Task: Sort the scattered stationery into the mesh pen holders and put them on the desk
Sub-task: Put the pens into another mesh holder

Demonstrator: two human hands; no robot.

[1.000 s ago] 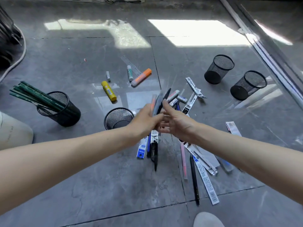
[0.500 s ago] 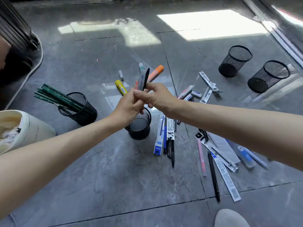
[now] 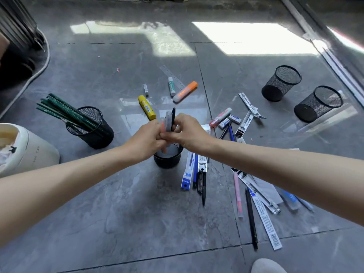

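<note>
My left hand (image 3: pixel 146 139) and my right hand (image 3: pixel 186 131) meet over a black mesh pen holder (image 3: pixel 167 159) on the grey floor. Together they grip a small bunch of pens (image 3: pixel 169 120), held upright, lower ends inside the holder's mouth. Another mesh holder (image 3: pixel 94 129) to the left holds several green pencils (image 3: pixel 65 111). Two empty mesh holders (image 3: pixel 280 82) (image 3: pixel 318 103) stand at the far right. Loose pens and packaged refills (image 3: pixel 199 174) lie right of the middle holder.
A yellow glue stick (image 3: pixel 146 107), an orange highlighter (image 3: pixel 185 91), a green-white tube (image 3: pixel 171 86) and a clear ruler (image 3: pixel 174 76) lie beyond my hands. A cream trash can (image 3: pixel 25 150) stands at the left edge. More pens (image 3: pixel 256 198) lie under my right forearm.
Both hands carried the bunch of pens left from the pile to above the middle holder and lowered it, so the lower ends now sit in the holder's mouth.
</note>
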